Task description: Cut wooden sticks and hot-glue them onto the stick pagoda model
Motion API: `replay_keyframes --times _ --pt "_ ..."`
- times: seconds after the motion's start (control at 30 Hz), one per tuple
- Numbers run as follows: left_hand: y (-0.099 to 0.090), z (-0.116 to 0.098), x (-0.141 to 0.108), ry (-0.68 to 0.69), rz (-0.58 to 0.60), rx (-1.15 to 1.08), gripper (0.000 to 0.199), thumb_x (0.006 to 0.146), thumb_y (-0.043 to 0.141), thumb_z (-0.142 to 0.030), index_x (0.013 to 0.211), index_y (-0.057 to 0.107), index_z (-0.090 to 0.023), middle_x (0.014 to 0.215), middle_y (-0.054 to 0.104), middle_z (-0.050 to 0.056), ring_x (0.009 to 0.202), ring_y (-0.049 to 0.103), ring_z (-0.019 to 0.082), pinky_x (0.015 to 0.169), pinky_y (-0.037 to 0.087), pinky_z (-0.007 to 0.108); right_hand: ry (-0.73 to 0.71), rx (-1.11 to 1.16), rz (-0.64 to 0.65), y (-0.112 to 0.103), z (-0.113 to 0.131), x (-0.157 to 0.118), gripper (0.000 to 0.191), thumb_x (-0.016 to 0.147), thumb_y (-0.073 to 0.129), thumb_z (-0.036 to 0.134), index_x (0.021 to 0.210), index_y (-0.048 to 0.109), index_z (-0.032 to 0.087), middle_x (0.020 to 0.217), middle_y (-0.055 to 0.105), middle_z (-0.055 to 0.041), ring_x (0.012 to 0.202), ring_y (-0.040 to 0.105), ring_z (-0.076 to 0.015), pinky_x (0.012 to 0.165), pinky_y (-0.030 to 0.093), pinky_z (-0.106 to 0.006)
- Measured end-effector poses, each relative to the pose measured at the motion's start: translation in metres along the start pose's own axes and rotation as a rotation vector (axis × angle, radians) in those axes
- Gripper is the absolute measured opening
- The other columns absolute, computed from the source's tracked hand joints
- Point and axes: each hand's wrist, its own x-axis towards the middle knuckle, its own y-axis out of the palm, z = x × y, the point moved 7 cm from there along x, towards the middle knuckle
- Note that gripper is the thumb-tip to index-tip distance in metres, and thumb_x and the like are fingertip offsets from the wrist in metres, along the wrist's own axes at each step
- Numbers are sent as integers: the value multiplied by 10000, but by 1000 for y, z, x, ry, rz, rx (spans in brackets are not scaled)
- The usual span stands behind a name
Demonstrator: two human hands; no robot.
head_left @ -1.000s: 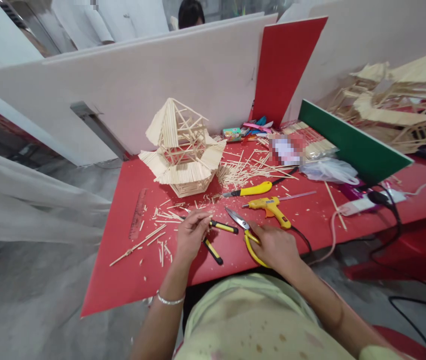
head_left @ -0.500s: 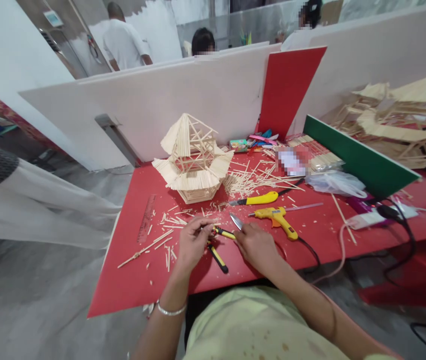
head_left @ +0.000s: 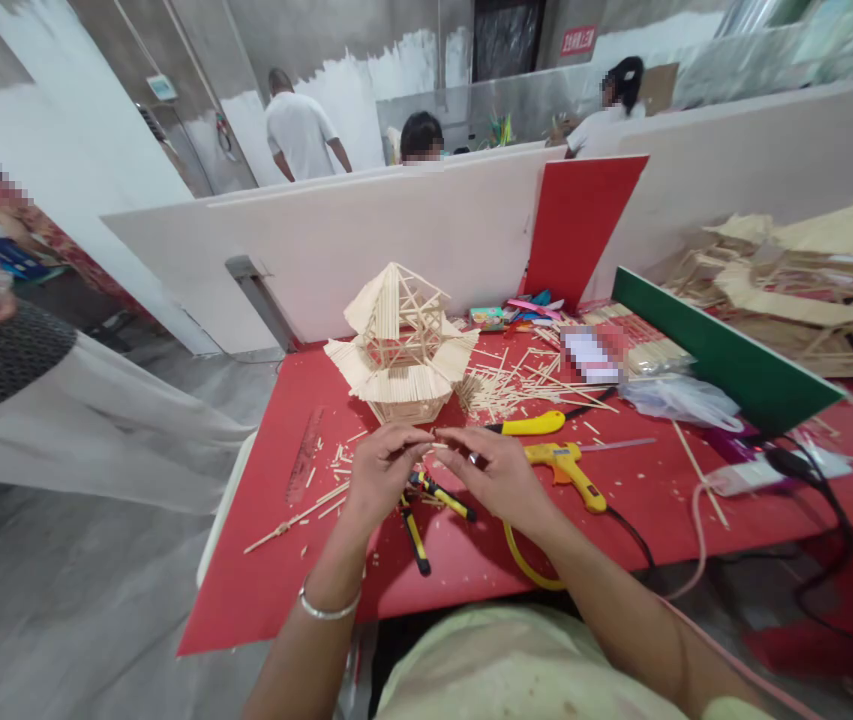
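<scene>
My left hand (head_left: 383, 475) and my right hand (head_left: 497, 475) meet fingertip to fingertip in front of the wooden stick pavilion model (head_left: 405, 345). Both are closed, pinching a short wooden stick (head_left: 437, 446) between them. A bit of shiny metal (head_left: 477, 459) shows at my right fingers, perhaps a blade; the rest is hidden by the hand. A yellow loop (head_left: 523, 562) shows under my right wrist, its other end hidden. Below my fingers, yellow-and-black pliers (head_left: 417, 535) lie with handles spread. Beyond my right hand are a yellow-handled cutter (head_left: 535, 424) and a yellow glue gun (head_left: 567, 468).
Loose sticks (head_left: 505, 388) and offcuts litter the red tabletop (head_left: 246, 610). A clear ruler (head_left: 304, 455) lies left. A green board (head_left: 718, 350), plastic bag (head_left: 685, 398) and power strip (head_left: 752, 473) with cables stand right. A person in a grey skirt (head_left: 96, 420) is at left.
My right hand has moved left to meet my left hand at a short stick. The left hand has come off the pliers, which now lie on the table. The view has tilted up.
</scene>
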Motion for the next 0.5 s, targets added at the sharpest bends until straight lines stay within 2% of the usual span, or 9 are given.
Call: replay_keyframes --times 0.1,0.23,0.37,0.5 --pt "-6 2 10 -81 -66 -143 122 760 762 -272 868 771 -217 782 691 43 649 590 144 586 473 253 -50 82 -65 -3 13 19 229 944 549 355 972 744 239 908 746 -23 815 669 -145 749 505 -256" --pt "0 16 17 -194 -114 -496 412 680 829 -258 1075 717 -224 826 678 23 593 550 96 507 428 211 -33 189 -204 -5 15 32 191 921 587 320 957 751 229 891 747 -17 799 668 -137 736 508 -243" --pt "14 25 19 -300 -143 -686 295 666 838 -288 920 739 -175 708 627 -1 549 504 69 466 362 186 84 324 -252 1 4 37 167 874 643 337 897 755 216 830 747 -5 717 661 -130 660 511 -229" --pt "22 24 20 -365 -189 -754 309 622 863 -307 866 738 -163 656 611 -12 533 487 63 443 332 178 136 423 -221 8 -4 41 176 857 658 350 879 757 206 831 754 -5 724 672 -136 654 519 -231"
